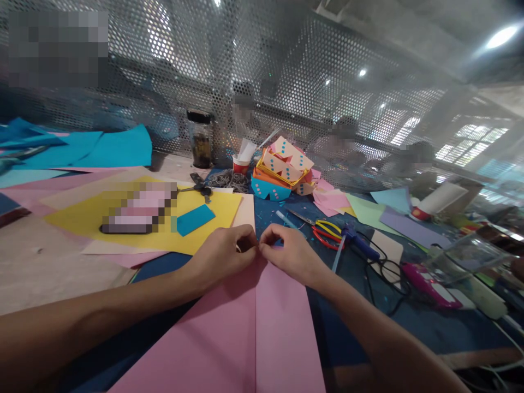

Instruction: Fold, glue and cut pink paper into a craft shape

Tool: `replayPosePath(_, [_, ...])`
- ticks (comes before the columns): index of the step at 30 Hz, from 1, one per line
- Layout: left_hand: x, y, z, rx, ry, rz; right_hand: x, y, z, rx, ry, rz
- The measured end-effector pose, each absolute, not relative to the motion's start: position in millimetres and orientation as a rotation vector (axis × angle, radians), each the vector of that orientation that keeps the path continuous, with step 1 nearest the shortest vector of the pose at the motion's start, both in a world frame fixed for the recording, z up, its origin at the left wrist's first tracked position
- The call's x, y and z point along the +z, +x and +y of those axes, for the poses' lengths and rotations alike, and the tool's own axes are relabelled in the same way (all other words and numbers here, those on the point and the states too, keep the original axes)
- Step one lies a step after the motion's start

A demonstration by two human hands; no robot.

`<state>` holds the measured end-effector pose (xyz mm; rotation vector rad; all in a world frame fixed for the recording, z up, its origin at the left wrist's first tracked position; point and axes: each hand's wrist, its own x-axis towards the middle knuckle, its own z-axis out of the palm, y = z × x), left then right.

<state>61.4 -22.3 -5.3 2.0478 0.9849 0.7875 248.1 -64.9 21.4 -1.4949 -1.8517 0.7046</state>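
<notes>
A large pink paper sheet [216, 344] lies in front of me, with a straight crease or folded edge running lengthwise. Its right side forms a narrower strip. At the far end of this line, my left hand [223, 254] is closed, thumb and index finger pinched together on the paper. Just to its right, my right hand [297, 254] pinches the same far end, its fingertips almost touching the left ones. The fingers partly hide the paper's far edge.
Scissors [325, 232], a blue glue gun [362, 243] with its cord, and a pink power strip [429, 286] lie right. Decorated paper pieces [282, 164] are stacked ahead. Left are a phone [141, 207], a yellow sheet [90, 215], keys [200, 185] and a jar [200, 139].
</notes>
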Motion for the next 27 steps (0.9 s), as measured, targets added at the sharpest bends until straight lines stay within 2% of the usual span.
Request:
replayPosePath(18, [-5.5,62.0,-22.6,0.826,2.046,1.051,21.4,249.5,-63.9,0.777,-1.469,-1.803])
replayPosePath(27, [-5.6,52.3,-9.3,0.812,2.08,1.013,15.5,288.8,-72.6,0.586,-1.727,-1.85])
